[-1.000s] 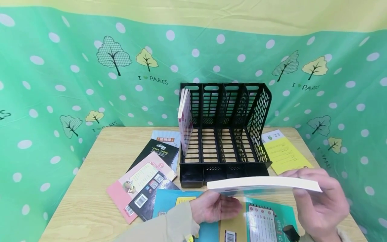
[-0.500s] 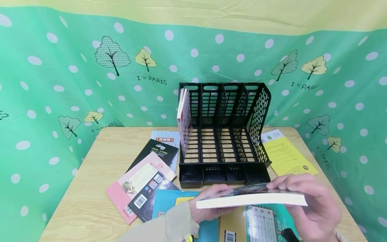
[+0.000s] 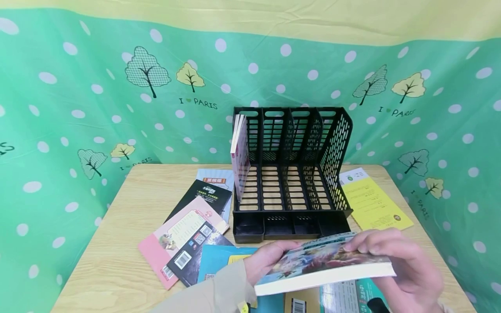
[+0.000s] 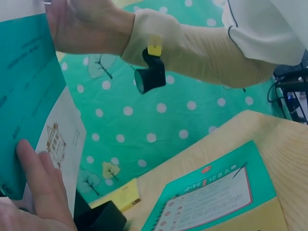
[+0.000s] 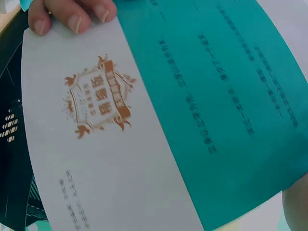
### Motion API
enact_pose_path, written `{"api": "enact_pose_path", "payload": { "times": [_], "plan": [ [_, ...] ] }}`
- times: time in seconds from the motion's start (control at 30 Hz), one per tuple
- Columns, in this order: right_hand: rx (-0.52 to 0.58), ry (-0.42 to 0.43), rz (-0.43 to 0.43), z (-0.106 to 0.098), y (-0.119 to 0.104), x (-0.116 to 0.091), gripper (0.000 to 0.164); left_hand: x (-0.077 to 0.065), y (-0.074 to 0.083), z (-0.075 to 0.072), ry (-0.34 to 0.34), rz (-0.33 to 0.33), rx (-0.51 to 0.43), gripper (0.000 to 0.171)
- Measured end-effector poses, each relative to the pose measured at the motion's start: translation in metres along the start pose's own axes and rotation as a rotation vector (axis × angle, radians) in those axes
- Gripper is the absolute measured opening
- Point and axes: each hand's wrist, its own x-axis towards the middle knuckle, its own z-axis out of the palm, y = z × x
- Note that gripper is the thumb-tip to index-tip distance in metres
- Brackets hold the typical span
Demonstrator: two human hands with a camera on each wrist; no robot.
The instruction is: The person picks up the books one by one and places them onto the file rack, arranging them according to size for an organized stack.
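Observation:
A thick paperback book [image 3: 313, 263] is tilted with its illustrated cover and white page edge facing the head camera. My right hand [image 3: 407, 265] grips its right end, fingers over the cover and thumb below. At the opposite end, my left hand [image 3: 268, 261] supports the book; the left wrist view shows its fingers [image 4: 41, 178] lying fairly straight against the underside, and no thumb shows over the cover. The teal and white back cover [image 5: 154, 125] fills the right wrist view. Beneath the hands lie a blue book [image 3: 211, 261] and a tan and green book [image 3: 307, 300], partly hidden.
A black file rack [image 3: 291, 213] stands behind the hands, with thin pink books [image 3: 239, 161] upright in its leftmost slot. Several overlapping books, among them a pink book [image 3: 156, 248], lie left of it. A yellow book [image 3: 375, 200] lies to its right on the wooden table [image 3: 105, 243].
The book has come lower and tipped so its illustrated cover now shows, where its underside showed earlier. My left hand has gone from just below the book to touching its left end.

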Motion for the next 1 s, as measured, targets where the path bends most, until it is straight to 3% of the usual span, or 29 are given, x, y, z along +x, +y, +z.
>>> {"api": "enact_pose_path", "payload": {
  "times": [0.1, 0.53, 0.67, 0.8, 0.9, 1.0],
  "plan": [
    [0.016, -0.043, 0.03, -0.003, -0.002, 0.0, 0.023, 0.0, 0.0, -0.002, -0.029, -0.023, -0.11, 0.024],
    [0.032, -0.233, 0.153, -0.021, -0.014, -0.003, 0.028, -0.004, 0.001, -0.005, -0.017, -0.011, -0.156, 0.03],
    [0.034, -0.27, 0.128, -0.029, -0.014, -0.002, 0.03, -0.008, 0.003, -0.004, 0.0, 0.004, -0.187, 0.027],
    [0.029, -0.364, 0.073, -0.05, -0.012, -0.005, 0.035, -0.014, 0.007, -0.001, 0.006, 0.064, -0.213, 0.025],
    [0.0, -0.434, 0.088, -0.067, -0.013, -0.01, 0.039, -0.018, 0.013, -0.002, -0.009, 0.113, -0.223, 0.029],
    [-0.033, -0.446, 0.115, -0.069, -0.017, -0.01, 0.039, -0.021, 0.02, -0.003, 0.0, 0.157, -0.231, 0.035]
  ]
}}
